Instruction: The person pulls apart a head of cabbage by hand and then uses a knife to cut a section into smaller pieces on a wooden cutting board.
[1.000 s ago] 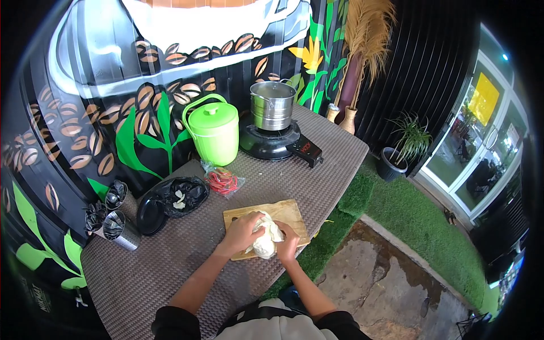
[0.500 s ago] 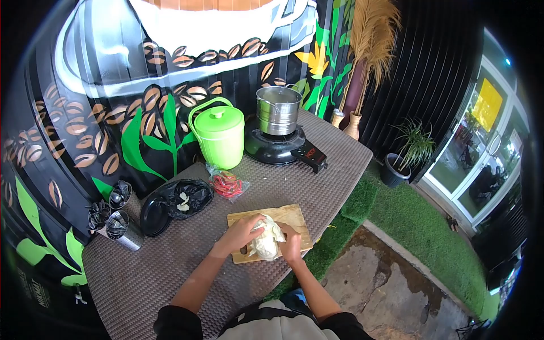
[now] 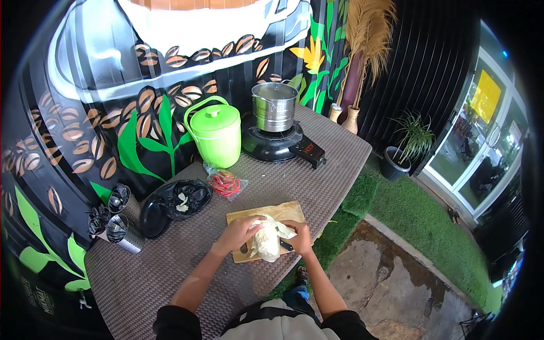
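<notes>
A pale cabbage sits on the wooden cutting board near the table's front edge. My left hand grips its left side, the fingers curved over the top. In my right hand a cabbage leaf is pinched and pulled out to the right, still seeming joined to the head. A knife's black handle shows on the board between the cabbage and my right hand; its blade is hidden.
Behind the board lie a bag of red chillies and a black plastic bag with leaf scraps. A lidded green bucket stands near a steel pot on a portable stove. Metal cutlery holders stand at left.
My right hand has moved right and slightly up, drawing a leaf away from the cabbage. The knife handle has come into view. My left hand stays on the cabbage.
</notes>
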The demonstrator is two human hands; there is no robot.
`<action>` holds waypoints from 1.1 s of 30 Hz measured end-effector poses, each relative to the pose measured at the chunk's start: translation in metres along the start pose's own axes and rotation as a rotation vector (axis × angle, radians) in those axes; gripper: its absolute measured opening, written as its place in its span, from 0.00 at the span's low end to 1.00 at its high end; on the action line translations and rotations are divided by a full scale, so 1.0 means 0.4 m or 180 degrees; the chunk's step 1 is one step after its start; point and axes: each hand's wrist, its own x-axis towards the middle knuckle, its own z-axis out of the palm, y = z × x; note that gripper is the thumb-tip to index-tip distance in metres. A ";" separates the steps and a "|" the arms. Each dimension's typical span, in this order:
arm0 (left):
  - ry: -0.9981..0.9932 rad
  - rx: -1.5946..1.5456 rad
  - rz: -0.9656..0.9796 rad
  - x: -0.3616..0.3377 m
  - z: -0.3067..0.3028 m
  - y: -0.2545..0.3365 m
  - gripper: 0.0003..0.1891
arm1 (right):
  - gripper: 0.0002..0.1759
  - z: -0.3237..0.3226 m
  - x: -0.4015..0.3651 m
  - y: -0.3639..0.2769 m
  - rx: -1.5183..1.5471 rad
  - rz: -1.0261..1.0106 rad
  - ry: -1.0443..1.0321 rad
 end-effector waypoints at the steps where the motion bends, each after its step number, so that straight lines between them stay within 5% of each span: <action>1: -0.0005 -0.0002 0.0004 0.003 0.004 0.000 0.15 | 0.17 0.004 0.000 0.017 -0.0002 0.0002 0.0006; 9: 0.0808 -0.0482 -0.0155 0.009 0.105 -0.083 0.21 | 0.29 0.076 -0.031 0.033 -0.0058 -0.0397 0.0487; 15: 0.0520 -0.1680 -0.0404 0.016 0.095 -0.120 0.27 | 0.32 0.079 -0.018 0.036 -0.1060 -0.0864 0.0321; 21: 0.0384 -0.1255 -0.0286 0.008 0.064 -0.131 0.29 | 0.34 0.084 0.020 0.022 -0.1058 -0.1247 0.0229; 31: 0.0384 -0.1130 -0.0280 -0.024 0.049 -0.127 0.31 | 0.30 0.138 0.019 0.076 -0.0489 -0.0538 0.0307; 33: 0.0116 -0.1300 -0.0138 -0.038 0.035 -0.123 0.32 | 0.27 0.163 0.016 0.073 0.0299 -0.0442 0.0936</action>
